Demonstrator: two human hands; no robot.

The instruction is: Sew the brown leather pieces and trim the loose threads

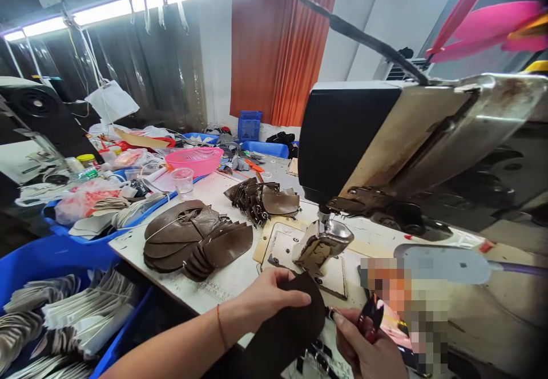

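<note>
My left hand (261, 302) is closed on a dark brown leather piece (295, 325) with a rounded end, its thumb lying on top. At the piece's right edge, my right hand (363, 347) pinches a small dark bit that I cannot make out clearly. Small snips (371, 317) with dark blades and red handles are also tucked in that hand. Below the leather lie black straps with metal buckles (319, 356). The sewing machine's presser foot (327, 242) stands just beyond both hands. Stacked brown leather pieces (197, 242) rest to the left of it.
The sewing machine head (363, 145) overhangs the right side. More brown pieces with buckles (263, 199) lie behind the foot. A blue bin (25, 259) of pale bundled pieces stands at left. Further back are a pink basket (194, 161) and a clear cup (182, 180). A phone (391, 322) lies at right.
</note>
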